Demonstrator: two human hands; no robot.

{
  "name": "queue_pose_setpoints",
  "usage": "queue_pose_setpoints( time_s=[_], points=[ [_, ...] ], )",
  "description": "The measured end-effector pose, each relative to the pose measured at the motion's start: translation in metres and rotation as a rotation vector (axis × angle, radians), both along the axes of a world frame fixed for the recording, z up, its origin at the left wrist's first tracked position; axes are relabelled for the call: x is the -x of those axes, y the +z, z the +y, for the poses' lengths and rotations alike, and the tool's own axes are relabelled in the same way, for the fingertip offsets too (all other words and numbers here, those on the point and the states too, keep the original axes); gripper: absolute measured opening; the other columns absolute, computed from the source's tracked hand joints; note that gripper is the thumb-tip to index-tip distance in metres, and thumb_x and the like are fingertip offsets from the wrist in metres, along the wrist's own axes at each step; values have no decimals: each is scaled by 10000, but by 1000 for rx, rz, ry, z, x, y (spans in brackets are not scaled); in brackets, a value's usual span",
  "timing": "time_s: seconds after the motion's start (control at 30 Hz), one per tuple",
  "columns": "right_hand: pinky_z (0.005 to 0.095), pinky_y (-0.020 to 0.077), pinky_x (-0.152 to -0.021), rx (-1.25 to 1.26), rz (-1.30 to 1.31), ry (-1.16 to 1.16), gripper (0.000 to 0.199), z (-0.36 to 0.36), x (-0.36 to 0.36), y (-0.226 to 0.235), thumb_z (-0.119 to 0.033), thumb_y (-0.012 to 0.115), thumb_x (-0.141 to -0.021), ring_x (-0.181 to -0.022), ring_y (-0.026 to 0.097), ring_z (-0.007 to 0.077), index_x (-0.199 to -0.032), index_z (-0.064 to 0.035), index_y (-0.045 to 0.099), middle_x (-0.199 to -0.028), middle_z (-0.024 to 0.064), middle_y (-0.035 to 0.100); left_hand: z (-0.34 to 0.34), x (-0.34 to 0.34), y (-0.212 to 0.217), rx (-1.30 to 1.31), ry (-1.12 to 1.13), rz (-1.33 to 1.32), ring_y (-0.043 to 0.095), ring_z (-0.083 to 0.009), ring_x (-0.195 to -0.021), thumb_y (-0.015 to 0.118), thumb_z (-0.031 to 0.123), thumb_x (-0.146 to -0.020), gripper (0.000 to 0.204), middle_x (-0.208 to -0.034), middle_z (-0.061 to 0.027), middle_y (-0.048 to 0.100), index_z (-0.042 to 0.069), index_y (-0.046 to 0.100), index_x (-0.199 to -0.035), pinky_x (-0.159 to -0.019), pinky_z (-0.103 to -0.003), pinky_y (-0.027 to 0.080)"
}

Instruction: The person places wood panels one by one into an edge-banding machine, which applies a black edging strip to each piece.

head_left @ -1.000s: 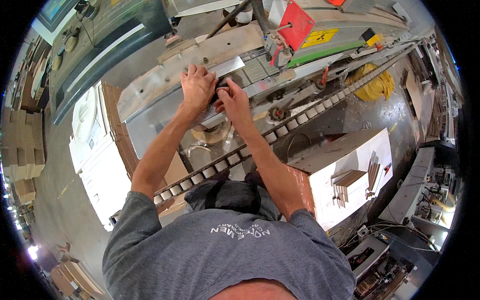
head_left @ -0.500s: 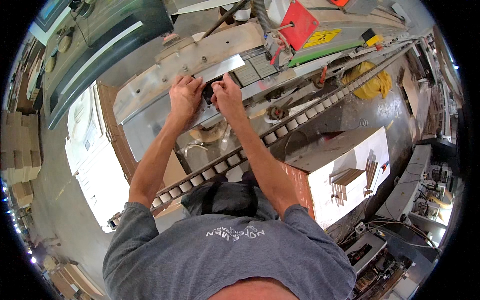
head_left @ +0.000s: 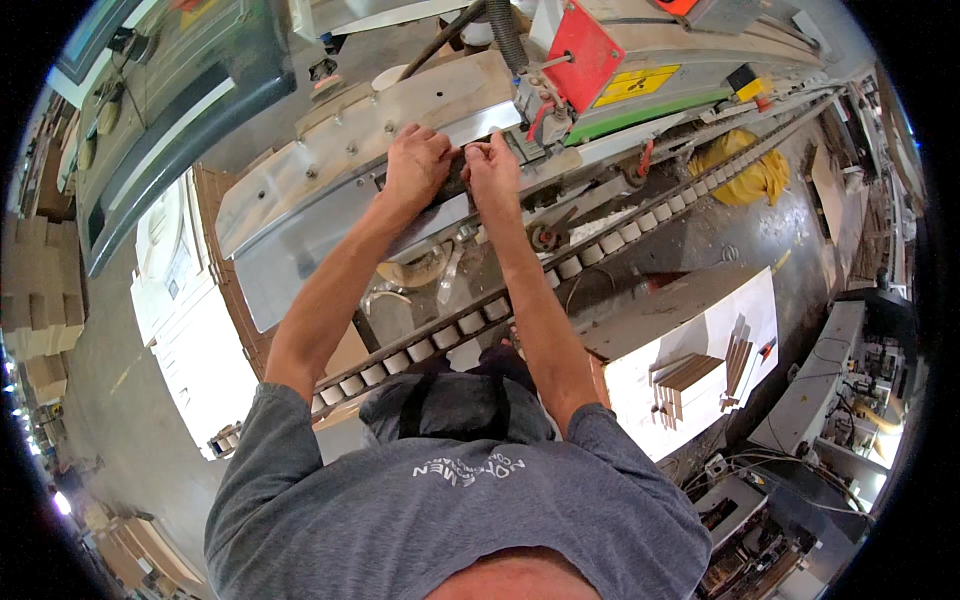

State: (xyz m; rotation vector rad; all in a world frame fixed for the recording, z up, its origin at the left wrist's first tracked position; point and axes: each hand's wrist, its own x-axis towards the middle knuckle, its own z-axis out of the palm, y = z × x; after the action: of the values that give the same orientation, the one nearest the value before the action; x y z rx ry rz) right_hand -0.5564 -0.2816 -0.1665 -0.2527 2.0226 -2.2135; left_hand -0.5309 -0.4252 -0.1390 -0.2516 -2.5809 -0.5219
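My left hand (head_left: 415, 165) and my right hand (head_left: 492, 168) are side by side on a long workshop machine (head_left: 330, 160). Both rest at a dark gap between its pale metal guard plates, next to a red cover (head_left: 583, 45). The fingers of both hands are curled around a small dark part (head_left: 455, 178) wedged between them; most of it is hidden by the fingers. My forearms reach up from my grey shirt over a roller conveyor rail (head_left: 560, 270).
A white cabinet (head_left: 700, 360) with a wooden top stands to my right. White panels (head_left: 185, 330) lie to my left, a yellow rag (head_left: 745, 170) at the far right. Stacked wooden boards (head_left: 40, 290) sit at the left edge.
Both hands have moved up and slightly right along the machine, closer to the red cover. They have stayed close together the whole time.
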Motion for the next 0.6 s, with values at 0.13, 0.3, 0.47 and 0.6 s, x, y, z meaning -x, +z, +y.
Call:
queue_pose_setpoints(
  time_s=[0.13, 0.3, 0.47, 0.6],
  points=[
    [291, 494, -617, -21, -67, -35, 512, 8, 3, 25, -91, 527, -922, -703, 584, 133, -1372, 112, 393, -850, 96, 649, 15, 28, 8, 3, 25, 13, 595, -315, -758, 721, 250, -805, 169, -734, -96, 634, 92, 685, -757, -687, -419, 491],
    [279, 490, -683, -151, 121, -93, 355, 51, -50, 71, -109, 586, -953, -734, 555, 114, -1286, 15, 581, -870, 59, 639, 43, 64, 21, -13, 38, -48, 608, -354, -686, 739, 371, -801, 310, -685, -127, 636, 72, 698, -732, -629, -457, 481],
    [318, 499, -722, -102, 80, -32, 356, 53, -128, 38, -180, 637, -935, -813, 593, 150, -1263, -46, 601, -886, 69, 625, 63, 78, 16, 56, 186, -193, 619, -352, -630, 714, 547, -815, 513, -669, -163, 653, 48, 690, -700, -605, -465, 462],
    [370, 456, -669, -38, 97, 249, 382, 71, -184, 55, -140, 575, -959, -702, 536, 192, -1313, 4, 570, -795, 106, 582, 40, 51, 4, 39, 189, 12, 618, -346, -579, 811, 495, -738, 469, -612, -127, 629, 65, 641, -653, -556, -442, 475]
  ],
)
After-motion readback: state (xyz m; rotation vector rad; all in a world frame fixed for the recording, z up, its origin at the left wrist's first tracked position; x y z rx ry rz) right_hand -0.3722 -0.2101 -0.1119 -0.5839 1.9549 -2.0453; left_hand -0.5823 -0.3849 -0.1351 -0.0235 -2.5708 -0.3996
